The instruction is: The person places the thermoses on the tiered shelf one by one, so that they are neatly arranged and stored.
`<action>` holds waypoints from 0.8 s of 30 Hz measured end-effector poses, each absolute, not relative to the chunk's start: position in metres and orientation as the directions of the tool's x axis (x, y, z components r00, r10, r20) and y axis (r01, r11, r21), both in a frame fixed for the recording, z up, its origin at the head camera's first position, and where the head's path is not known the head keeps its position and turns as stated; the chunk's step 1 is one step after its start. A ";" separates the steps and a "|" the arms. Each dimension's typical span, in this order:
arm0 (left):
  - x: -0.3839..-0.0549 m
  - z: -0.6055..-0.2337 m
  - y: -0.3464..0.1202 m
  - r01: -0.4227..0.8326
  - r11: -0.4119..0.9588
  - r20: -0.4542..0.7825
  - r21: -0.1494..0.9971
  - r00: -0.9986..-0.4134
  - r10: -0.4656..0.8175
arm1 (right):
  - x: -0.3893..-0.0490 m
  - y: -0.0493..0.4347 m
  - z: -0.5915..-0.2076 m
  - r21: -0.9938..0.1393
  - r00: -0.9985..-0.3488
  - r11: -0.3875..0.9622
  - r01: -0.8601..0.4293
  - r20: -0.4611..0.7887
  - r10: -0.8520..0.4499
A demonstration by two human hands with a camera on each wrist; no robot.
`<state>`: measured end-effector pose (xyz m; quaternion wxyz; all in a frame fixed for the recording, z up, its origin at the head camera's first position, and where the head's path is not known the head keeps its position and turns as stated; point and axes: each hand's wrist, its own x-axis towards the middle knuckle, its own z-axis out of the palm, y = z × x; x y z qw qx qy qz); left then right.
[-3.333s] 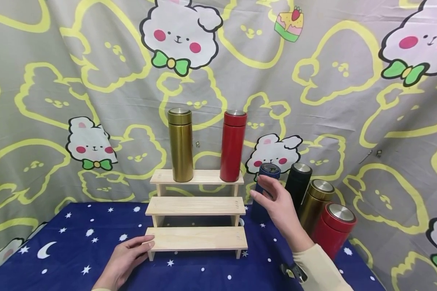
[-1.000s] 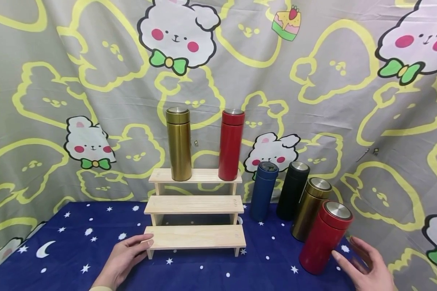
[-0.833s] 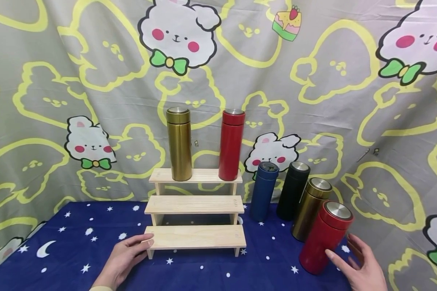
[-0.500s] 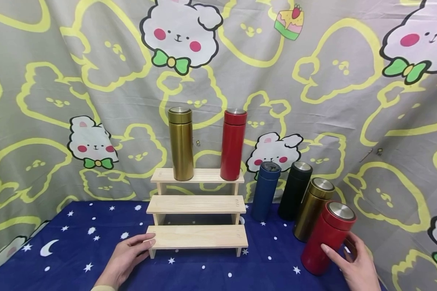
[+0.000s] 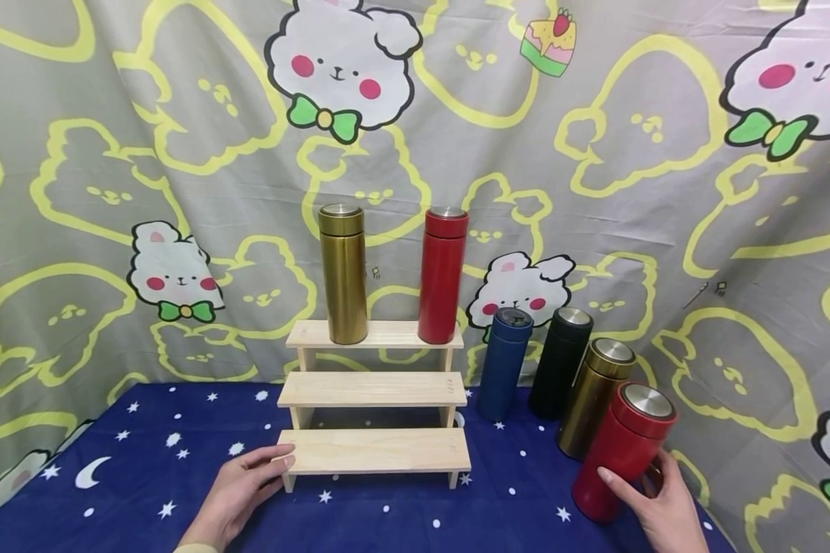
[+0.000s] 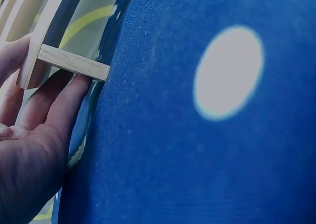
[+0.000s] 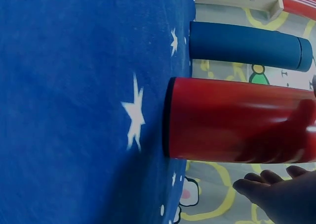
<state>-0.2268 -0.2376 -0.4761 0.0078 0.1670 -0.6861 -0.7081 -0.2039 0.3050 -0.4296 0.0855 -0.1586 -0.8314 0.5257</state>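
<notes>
My left hand (image 5: 237,488) grips the left end of the lowest step of a three-tier wooden display stand (image 5: 373,452). In the left wrist view, the step's edge lies between the digits of this hand (image 6: 37,150). On the right, my right hand (image 5: 667,507) is spread around a red thermos (image 5: 619,453), thumb in front and fingers behind. The right wrist view shows a gap between the fingers (image 7: 256,184) and the thermos wall. That thermos stands upright on the cloth. Another red thermos (image 5: 444,284) and a gold thermos (image 5: 343,288) stand on the top step.
Behind the nearer red thermos, a gold thermos (image 5: 591,407), a black thermos (image 5: 559,369) and a blue thermos (image 5: 503,372) stand in a slanting row. A dark blue starry cloth (image 5: 180,430) covers the table. A patterned grey curtain (image 5: 249,192) hangs behind.
My right hand has left the blue thermos, swung out right, then moved left until thumb and fingers surround the nearer red thermos. My left hand has stayed on the stand.
</notes>
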 end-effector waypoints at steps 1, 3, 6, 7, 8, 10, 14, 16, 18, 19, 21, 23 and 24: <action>-0.227 -0.476 -0.237 -0.218 -0.058 -0.226 0.974 -0.944 -0.241 | -0.205 0.305 -0.431 -0.897 -0.937 0.404 0.182 -0.033 0.348; -0.226 -0.475 -0.237 -0.219 -0.059 -0.226 0.974 -0.943 -0.243 | -0.205 0.306 -0.433 -0.888 -0.940 0.421 0.186 -0.037 0.338; -0.226 -0.475 -0.237 -0.215 -0.062 -0.223 0.975 -0.944 -0.242 | -0.205 0.306 -0.436 -0.873 -0.942 0.451 0.185 -0.026 0.336; -0.226 -0.475 -0.237 -0.212 -0.064 -0.221 0.975 -0.945 -0.241 | -0.204 0.305 -0.437 -0.871 -0.941 0.456 0.181 -0.018 0.339; -0.226 -0.476 -0.237 -0.209 -0.065 -0.219 0.976 -0.946 -0.241 | -0.204 0.305 -0.438 -0.869 -0.940 0.463 0.175 -0.007 0.342; -0.226 -0.476 -0.237 -0.203 -0.069 -0.214 0.977 -0.947 -0.240 | -0.204 0.304 -0.438 -0.866 -0.938 0.471 0.165 0.011 0.347; -0.226 -0.477 -0.237 -0.197 -0.073 -0.209 0.978 -0.948 -0.241 | -0.203 0.303 -0.439 -0.862 -0.934 0.489 0.137 0.053 0.354; -0.226 -0.477 -0.237 -0.198 -0.072 -0.210 0.978 -0.948 -0.240 | -0.203 0.302 -0.438 -0.856 -0.932 0.500 0.131 0.065 0.356; -0.226 -0.476 -0.237 -0.202 -0.070 -0.213 0.977 -0.947 -0.242 | -0.203 0.302 -0.436 -0.851 -0.934 0.509 0.131 0.067 0.352; -0.226 -0.476 -0.237 -0.203 -0.070 -0.214 0.977 -0.947 -0.241 | -0.203 0.301 -0.435 -0.849 -0.935 0.512 0.134 0.064 0.350; -0.226 -0.476 -0.237 -0.206 -0.069 -0.217 0.976 -0.946 -0.241 | -0.203 0.300 -0.431 -0.844 -0.937 0.517 0.144 0.051 0.345; -0.226 -0.476 -0.237 -0.209 -0.069 -0.220 0.975 -0.945 -0.242 | -0.203 0.297 -0.428 -0.841 -0.938 0.520 0.150 0.045 0.343; -0.226 -0.476 -0.237 -0.210 -0.069 -0.220 0.975 -0.945 -0.242 | -0.202 0.296 -0.427 -0.840 -0.938 0.522 0.152 0.044 0.344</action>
